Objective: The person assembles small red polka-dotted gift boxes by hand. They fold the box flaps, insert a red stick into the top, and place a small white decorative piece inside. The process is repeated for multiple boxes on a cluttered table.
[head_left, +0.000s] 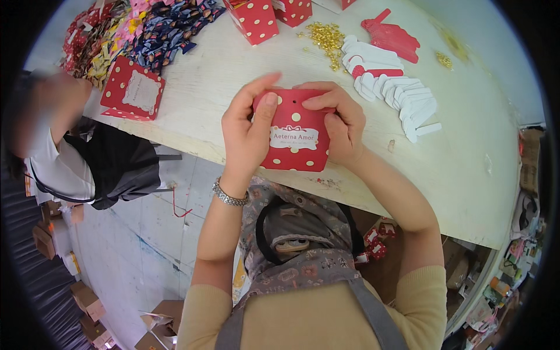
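at the left i record a co-worker [64, 175] by the table [466, 175]; then a second dotted box [129, 96] by its near edge, with heaped bows [172, 38] beyond, toward the far left corner. next, the left hand [246, 125] grips the left side of the red dotted box [291, 158], thumb across the front face, one finger extending past the top edge. this box sits directly between both hands, over the near edge; whether it rests there i cannot tell. its long axis, only slightly the longer, runs from near edge to far edge, wider end pointing to the far edge, label [293, 139] facing me. governing relation, in my judgement: the small dark hole [294, 101] near that wider end lies just left of a right fingertip, making the right hand [347, 125] the nearer; it grips the right side, fingers curled. farther right, toward the far edge, i list gold-coloured bits [326, 39], white tags [402, 96] and red tags [396, 39].
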Demonstrator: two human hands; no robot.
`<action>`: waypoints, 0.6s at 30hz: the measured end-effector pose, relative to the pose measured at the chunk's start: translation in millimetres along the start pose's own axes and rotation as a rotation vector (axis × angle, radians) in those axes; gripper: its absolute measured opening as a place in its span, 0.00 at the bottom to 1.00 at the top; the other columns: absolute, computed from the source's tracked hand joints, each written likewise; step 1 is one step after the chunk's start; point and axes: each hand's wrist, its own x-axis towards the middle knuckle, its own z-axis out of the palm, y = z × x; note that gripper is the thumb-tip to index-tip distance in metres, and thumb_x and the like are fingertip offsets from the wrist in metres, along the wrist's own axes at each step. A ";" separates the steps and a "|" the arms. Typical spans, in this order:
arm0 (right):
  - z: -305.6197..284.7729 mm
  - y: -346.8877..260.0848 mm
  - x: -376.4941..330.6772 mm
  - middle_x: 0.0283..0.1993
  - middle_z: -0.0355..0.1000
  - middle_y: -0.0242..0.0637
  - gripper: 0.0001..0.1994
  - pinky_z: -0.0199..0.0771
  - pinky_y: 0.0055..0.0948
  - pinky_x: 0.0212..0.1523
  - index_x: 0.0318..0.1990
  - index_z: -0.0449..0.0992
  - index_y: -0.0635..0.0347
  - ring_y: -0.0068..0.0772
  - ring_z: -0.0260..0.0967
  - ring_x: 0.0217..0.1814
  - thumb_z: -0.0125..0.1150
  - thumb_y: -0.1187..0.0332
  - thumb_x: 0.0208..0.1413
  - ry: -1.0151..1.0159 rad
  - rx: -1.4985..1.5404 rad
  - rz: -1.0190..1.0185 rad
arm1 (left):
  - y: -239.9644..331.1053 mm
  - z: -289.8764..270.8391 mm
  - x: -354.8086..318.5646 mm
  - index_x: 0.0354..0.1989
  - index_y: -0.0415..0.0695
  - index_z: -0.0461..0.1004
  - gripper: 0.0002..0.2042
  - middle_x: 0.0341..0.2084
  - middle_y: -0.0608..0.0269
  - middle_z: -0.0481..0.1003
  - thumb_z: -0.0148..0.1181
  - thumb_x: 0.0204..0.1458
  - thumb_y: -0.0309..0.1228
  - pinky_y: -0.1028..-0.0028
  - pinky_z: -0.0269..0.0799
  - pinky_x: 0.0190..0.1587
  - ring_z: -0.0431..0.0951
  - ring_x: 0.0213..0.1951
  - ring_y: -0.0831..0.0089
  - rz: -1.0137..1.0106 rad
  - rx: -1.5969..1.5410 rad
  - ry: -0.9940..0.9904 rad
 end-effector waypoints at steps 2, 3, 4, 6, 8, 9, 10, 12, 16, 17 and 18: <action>-5.9 0.1 -2.0 0.47 0.72 0.48 0.10 0.71 0.30 0.47 0.39 0.73 0.66 0.37 0.72 0.45 0.45 0.77 0.53 -0.066 -0.051 -0.004 | 1.3 2.7 1.0 0.45 0.37 0.73 0.09 0.36 0.62 0.76 0.51 0.59 0.25 0.81 0.69 0.42 0.72 0.36 0.83 -0.074 -0.104 0.026; -9.1 -1.1 -2.5 0.48 0.72 0.48 0.10 0.70 0.29 0.48 0.40 0.73 0.66 0.35 0.71 0.47 0.44 0.76 0.56 -0.108 -0.093 -0.002 | 0.4 2.8 1.1 0.46 0.37 0.72 0.09 0.36 0.61 0.76 0.51 0.59 0.25 0.81 0.69 0.42 0.72 0.36 0.82 -0.066 -0.117 0.028; -10.8 -2.3 -2.4 0.49 0.71 0.49 0.11 0.69 0.27 0.49 0.42 0.72 0.67 0.33 0.70 0.48 0.43 0.74 0.59 -0.149 -0.136 0.000 | -1.7 2.8 0.9 0.47 0.37 0.71 0.09 0.36 0.61 0.76 0.51 0.59 0.25 0.82 0.69 0.42 0.73 0.36 0.82 -0.059 -0.130 0.028; 0.1 -23.8 2.9 0.45 0.74 0.45 0.10 0.71 0.26 0.43 0.42 0.74 0.65 0.29 0.71 0.42 0.50 0.69 0.59 -0.002 -0.152 0.295 | -9.7 2.6 0.3 0.47 0.37 0.70 0.10 0.36 0.60 0.76 0.51 0.59 0.25 0.82 0.69 0.41 0.73 0.36 0.81 0.013 -0.086 0.020; -0.3 -34.6 10.0 0.40 0.76 0.42 0.12 0.71 0.25 0.38 0.42 0.75 0.64 0.25 0.71 0.37 0.54 0.65 0.59 0.008 -0.172 0.530 | -18.5 0.2 1.1 0.48 0.36 0.70 0.10 0.37 0.59 0.77 0.51 0.60 0.26 0.82 0.70 0.40 0.74 0.37 0.81 0.150 0.036 0.013; -8.4 -36.9 12.0 0.37 0.76 0.40 0.13 0.71 0.24 0.36 0.41 0.76 0.64 0.23 0.71 0.35 0.56 0.62 0.59 -0.056 -0.187 0.621 | -18.2 -0.9 3.1 0.47 0.36 0.70 0.10 0.37 0.59 0.77 0.51 0.60 0.26 0.82 0.70 0.40 0.74 0.37 0.81 0.131 -0.029 -0.003; -12.7 -38.1 13.7 0.35 0.76 0.39 0.14 0.70 0.23 0.34 0.41 0.76 0.65 0.21 0.70 0.32 0.57 0.60 0.59 -0.120 -0.202 0.712 | -17.6 -2.1 5.1 0.46 0.36 0.70 0.09 0.37 0.59 0.77 0.51 0.60 0.26 0.82 0.70 0.40 0.75 0.37 0.80 0.112 -0.093 -0.019; -12.7 -41.8 13.4 0.31 0.76 0.37 0.15 0.69 0.22 0.31 0.40 0.77 0.66 0.20 0.69 0.30 0.58 0.60 0.59 -0.132 -0.270 0.711 | -14.7 -1.3 10.5 0.44 0.36 0.70 0.09 0.37 0.59 0.77 0.51 0.60 0.27 0.81 0.71 0.40 0.75 0.36 0.80 0.045 -0.217 -0.060; -10.5 -36.5 9.1 0.27 0.75 0.34 0.14 0.68 0.21 0.28 0.39 0.78 0.67 0.17 0.68 0.27 0.58 0.61 0.59 -0.015 -0.257 0.673 | -10.3 -0.2 20.4 0.42 0.37 0.71 0.10 0.34 0.63 0.76 0.50 0.61 0.31 0.81 0.71 0.39 0.74 0.35 0.82 -0.172 -0.276 -0.119; -10.5 -35.8 8.7 0.27 0.75 0.34 0.14 0.68 0.21 0.28 0.39 0.78 0.67 0.16 0.68 0.28 0.58 0.61 0.59 -0.012 -0.251 0.668 | -12.9 -1.1 21.9 0.41 0.37 0.71 0.11 0.33 0.64 0.76 0.49 0.62 0.32 0.82 0.71 0.38 0.73 0.35 0.83 -0.233 -0.247 -0.131; -10.3 -35.8 7.8 0.27 0.75 0.34 0.14 0.68 0.21 0.29 0.39 0.78 0.67 0.16 0.68 0.28 0.58 0.62 0.59 -0.010 -0.245 0.664 | -14.7 -2.3 20.9 0.41 0.37 0.72 0.11 0.32 0.65 0.75 0.49 0.62 0.33 0.82 0.70 0.38 0.73 0.35 0.83 -0.199 -0.193 -0.136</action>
